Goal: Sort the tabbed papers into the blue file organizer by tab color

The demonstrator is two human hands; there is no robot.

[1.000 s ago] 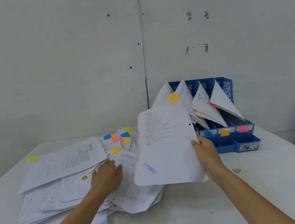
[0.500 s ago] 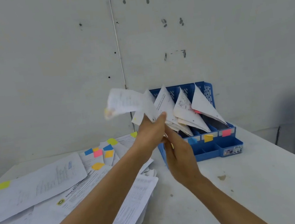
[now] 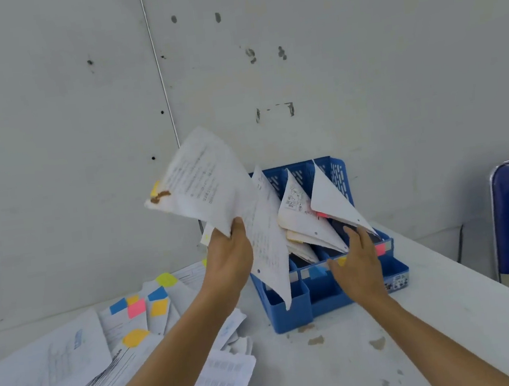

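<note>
in the head view the left hand [image 3: 229, 257] is raised over the counter [image 3: 394, 352], its fingers [image 3: 238, 225] pinching a tabbed sheet [image 3: 210, 185] whose long axis slants from the yellow tab [image 3: 156, 190] at upper left down toward the left end of the blue file organizer [image 3: 336, 166]. the right hand [image 3: 356, 265] is nearer the slots, its fingers [image 3: 357, 238] straight and grasping nothing, at the lower edges of the filed papers [image 3: 301, 216] just above the yellow slot label [image 3: 341, 261]. the sheet probably has to travel rightward and down into the gap beside that hand.
</note>
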